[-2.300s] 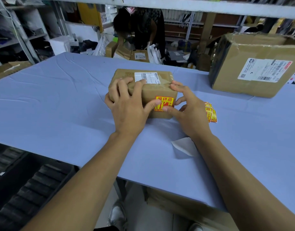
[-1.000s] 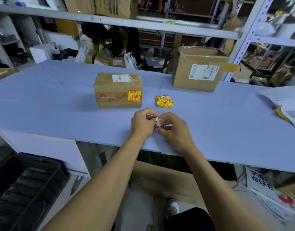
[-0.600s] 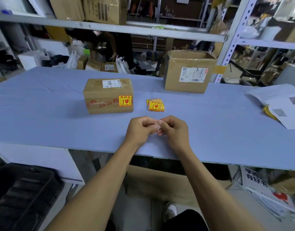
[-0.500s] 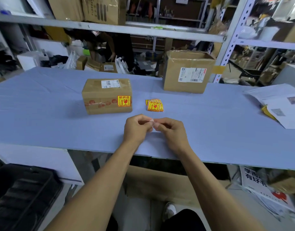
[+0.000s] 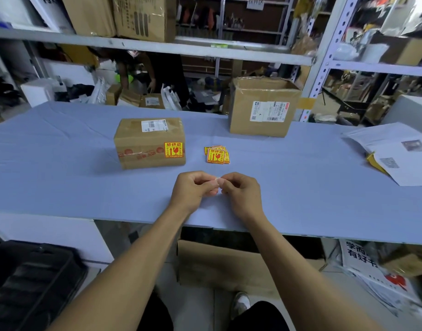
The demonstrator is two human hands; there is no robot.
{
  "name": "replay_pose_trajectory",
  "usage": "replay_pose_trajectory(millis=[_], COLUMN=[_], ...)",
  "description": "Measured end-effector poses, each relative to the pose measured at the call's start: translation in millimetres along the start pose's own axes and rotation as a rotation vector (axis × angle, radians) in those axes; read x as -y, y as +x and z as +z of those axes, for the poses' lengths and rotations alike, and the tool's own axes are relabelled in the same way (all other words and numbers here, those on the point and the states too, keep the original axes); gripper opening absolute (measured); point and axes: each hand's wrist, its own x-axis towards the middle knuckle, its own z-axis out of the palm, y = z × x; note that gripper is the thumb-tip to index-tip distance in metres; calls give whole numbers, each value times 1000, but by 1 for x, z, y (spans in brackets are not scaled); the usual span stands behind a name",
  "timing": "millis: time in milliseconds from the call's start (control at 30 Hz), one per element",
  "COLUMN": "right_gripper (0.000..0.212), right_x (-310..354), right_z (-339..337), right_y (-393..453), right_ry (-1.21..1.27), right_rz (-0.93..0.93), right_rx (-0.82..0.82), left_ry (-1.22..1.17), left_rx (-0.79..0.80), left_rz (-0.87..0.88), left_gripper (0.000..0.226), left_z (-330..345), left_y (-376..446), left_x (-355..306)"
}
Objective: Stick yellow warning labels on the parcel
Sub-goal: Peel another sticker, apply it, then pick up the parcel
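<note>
Two hands together over the near middle of the blue table [image 5: 62, 168], fingertips meeting. Left hand [image 5: 193, 189] with fingers curled, pinching a tiny pale scrap [image 5: 217, 180] between thumb and forefinger; right hand [image 5: 241, 192] likewise curled, pinching the same scrap from the right side. Too small and too covered to tell what the scrap is. Farther back and to the left, the parcel [image 5: 150, 143], a small brown box sealed with tape, standing flat on the table, well apart from the hands. On its near face, toward the right edge, one yellow warning label [image 5: 173, 150] with red print already stuck; on its top, a white shipping label [image 5: 154, 125]. Just right of the parcel, not touching it, a small loose stack of yellow labels [image 5: 216, 155] lying flat on the table, between the parcel and the hands in depth. Farther back on the right, a larger cardboard box [image 5: 262, 107] with open flaps and a white label on its near face. At the far right edge, white printed sheets [image 5: 396, 151] over something yellow. Behind the table, metal shelving [image 5: 157, 47] loaded with cartons, and another person [image 5: 138, 68] bent over goods on the far side.
</note>
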Motion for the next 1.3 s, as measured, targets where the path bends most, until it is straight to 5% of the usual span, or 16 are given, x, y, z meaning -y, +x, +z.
replay_pose_trajectory(millis=[167, 667, 967, 1167, 1300], right_gripper=[18, 15, 7, 32, 28], right_x=[2, -1, 4, 30, 61], right_z=[-3, 4, 1, -26, -58], right_y=[-3, -4, -2, 2, 43], right_ry=[21, -220, -158, 7, -230], right_rz=[-66, -263, -51, -15, -39], right_rx=[114, 12, -2, 42, 19], left_ry=[131, 275, 292, 250, 408], left_rx=[-100, 42, 73, 35, -6], left_rz=[35, 40, 16, -62, -4], left_gripper=[7, 28, 31, 15, 10], left_z=[-1, -7, -3, 10, 32], left_y=[1, 3, 4, 25, 57], left_x=[2, 6, 4, -32, -84])
